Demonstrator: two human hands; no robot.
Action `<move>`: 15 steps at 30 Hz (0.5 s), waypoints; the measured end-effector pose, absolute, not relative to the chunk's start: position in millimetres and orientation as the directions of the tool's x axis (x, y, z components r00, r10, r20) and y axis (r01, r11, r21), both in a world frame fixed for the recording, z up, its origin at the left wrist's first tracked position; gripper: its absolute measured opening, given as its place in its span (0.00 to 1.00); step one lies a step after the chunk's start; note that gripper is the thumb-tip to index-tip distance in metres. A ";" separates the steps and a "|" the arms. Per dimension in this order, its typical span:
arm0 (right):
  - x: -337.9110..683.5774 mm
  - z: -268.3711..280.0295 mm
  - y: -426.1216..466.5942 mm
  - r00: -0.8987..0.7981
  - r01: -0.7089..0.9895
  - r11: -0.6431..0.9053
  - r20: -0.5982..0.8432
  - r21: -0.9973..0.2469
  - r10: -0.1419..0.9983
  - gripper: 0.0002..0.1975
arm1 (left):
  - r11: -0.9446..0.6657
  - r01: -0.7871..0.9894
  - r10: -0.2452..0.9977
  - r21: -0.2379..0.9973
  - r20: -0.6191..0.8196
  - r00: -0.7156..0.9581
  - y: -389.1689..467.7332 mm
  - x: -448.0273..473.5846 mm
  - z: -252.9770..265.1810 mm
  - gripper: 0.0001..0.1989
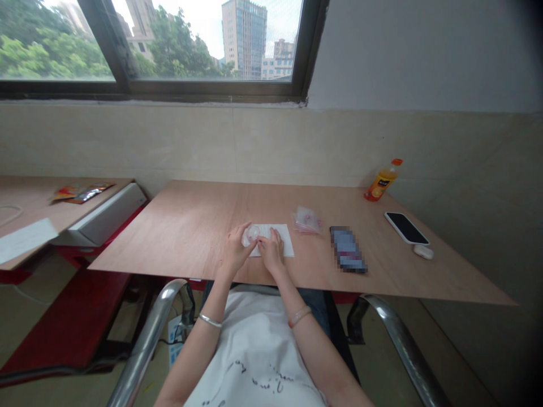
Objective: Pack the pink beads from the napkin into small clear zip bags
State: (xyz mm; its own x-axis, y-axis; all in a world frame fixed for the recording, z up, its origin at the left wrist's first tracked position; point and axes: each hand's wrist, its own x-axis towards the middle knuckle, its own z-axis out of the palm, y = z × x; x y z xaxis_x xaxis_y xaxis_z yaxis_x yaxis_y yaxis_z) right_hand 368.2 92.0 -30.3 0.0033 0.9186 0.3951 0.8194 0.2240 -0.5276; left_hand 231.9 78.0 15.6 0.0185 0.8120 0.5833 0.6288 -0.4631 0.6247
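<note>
My left hand (235, 247) is curled around a small clear round object (253, 232), too small to tell its kind; it looks like a little transparent disc or lid. Close against it, my right hand (272, 249) has its thumb and fingers pinched together near the left thumb. Whatever is between those fingertips, if anything, is too small to make out. Both hands are over a white sheet of paper (288, 242) on the wooden table (203, 209). Just right of the paper lies a stack of clear plastic bags (307, 220) with pinkish edges.
Right of the bags lie a dark phone (348, 250), a white-framed phone (407, 227) and a white earphone case (423, 251). An orange drink bottle (383, 181) stands by the wall. Metal armrests (146, 345) flank me. A second table (25, 198) holds packets (82, 193).
</note>
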 end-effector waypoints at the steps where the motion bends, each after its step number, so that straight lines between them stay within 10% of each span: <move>1: 368.1 -30.1 92.5 0.004 0.820 0.224 0.396 -0.527 0.918 0.11 | -0.462 0.631 0.812 0.623 0.583 0.019 78.1 231.6 15.4 0.24; 15: 373.2 -36.4 96.9 0.053 0.786 0.227 0.428 -0.575 0.902 0.06 | -0.455 0.645 0.814 0.614 0.580 0.022 78.8 231.8 14.3 0.25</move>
State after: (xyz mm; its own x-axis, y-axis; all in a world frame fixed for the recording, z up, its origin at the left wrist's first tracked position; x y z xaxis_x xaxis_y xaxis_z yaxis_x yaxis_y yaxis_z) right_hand 373.2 96.9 -36.4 0.0531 0.9020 0.4285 0.7859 0.2270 -0.5752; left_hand 231.8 78.8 14.3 0.0218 0.8142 0.5802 0.6447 -0.4550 0.6143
